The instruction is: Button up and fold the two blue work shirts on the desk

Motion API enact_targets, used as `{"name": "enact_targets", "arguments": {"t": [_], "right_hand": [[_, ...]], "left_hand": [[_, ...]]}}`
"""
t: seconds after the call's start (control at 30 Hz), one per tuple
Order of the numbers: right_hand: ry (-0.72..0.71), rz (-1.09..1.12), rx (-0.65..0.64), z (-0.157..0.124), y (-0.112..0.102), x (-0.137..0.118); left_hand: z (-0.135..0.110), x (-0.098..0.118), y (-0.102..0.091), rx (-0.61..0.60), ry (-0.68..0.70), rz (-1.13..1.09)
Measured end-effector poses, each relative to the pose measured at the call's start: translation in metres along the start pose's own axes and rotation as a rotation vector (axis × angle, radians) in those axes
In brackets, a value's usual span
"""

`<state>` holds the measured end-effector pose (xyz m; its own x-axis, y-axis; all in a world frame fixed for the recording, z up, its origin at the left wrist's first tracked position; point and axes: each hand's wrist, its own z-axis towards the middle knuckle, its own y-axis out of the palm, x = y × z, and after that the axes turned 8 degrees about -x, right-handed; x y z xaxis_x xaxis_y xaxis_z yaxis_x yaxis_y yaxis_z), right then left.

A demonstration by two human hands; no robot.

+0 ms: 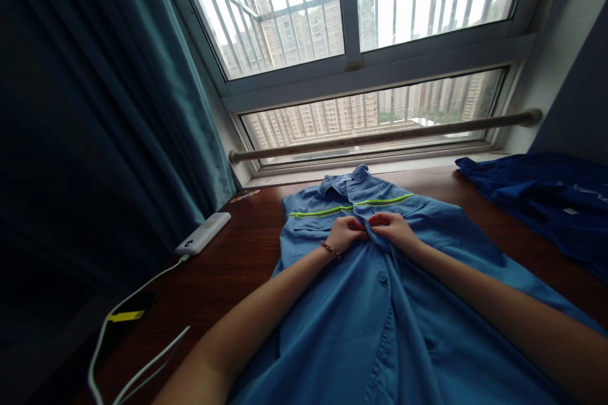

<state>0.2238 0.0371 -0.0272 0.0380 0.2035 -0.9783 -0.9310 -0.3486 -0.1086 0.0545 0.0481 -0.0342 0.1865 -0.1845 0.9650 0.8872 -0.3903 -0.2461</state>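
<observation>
A blue work shirt point(332, 316) with yellow-green stripes across the chest lies spread out, its collar toward the window. My left hand point(348, 234), with a beaded bracelet at the wrist, pinches the front edge of the shirt just below the stripe. Close beside it, my right hand point(393, 232) grips the other side of the same front opening. Whatever button lies between the fingertips is hidden. Lower down the placket a blue button point(382, 277) shows. Both forearms rest over the shirt.
On the brown wooden surface point(251, 228) at left sits a white power bank point(204, 234) with a white cable point(156, 278). A dark blue garment point(546, 202) lies at right. Behind are a metal rail point(380, 139) and a barred window; a teal curtain point(180, 107) hangs at left.
</observation>
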Motion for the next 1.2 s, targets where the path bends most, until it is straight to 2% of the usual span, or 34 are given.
{"name": "enact_targets", "arguments": {"t": [0.1,0.23,0.47,0.63,0.77,0.9,1.2], "right_hand": [[-0.076,-0.140,0.054,0.000,0.001,0.003],[-0.137,-0.336,0.091,-0.005,0.006,-0.001],[-0.161,-0.492,0.099,-0.009,0.010,-0.004],[-0.214,-0.664,0.156,-0.005,0.016,-0.003],[-0.217,-0.683,0.218,-0.003,0.021,-0.002],[-0.213,-0.668,0.227,-0.006,0.021,-0.003],[-0.154,-0.568,0.223,-0.009,0.021,-0.005]], "left_hand": [[0.003,0.000,0.003,0.033,0.026,0.057],[-0.001,0.003,0.004,0.054,0.049,-0.004],[-0.005,0.008,0.005,0.054,-0.045,-0.149],[0.003,0.003,0.011,0.214,-0.118,-0.244],[0.008,-0.003,0.015,0.324,-0.124,-0.408],[0.006,-0.002,0.016,0.385,-0.073,-0.460],[0.001,0.006,0.017,0.395,-0.083,-0.575]]}}
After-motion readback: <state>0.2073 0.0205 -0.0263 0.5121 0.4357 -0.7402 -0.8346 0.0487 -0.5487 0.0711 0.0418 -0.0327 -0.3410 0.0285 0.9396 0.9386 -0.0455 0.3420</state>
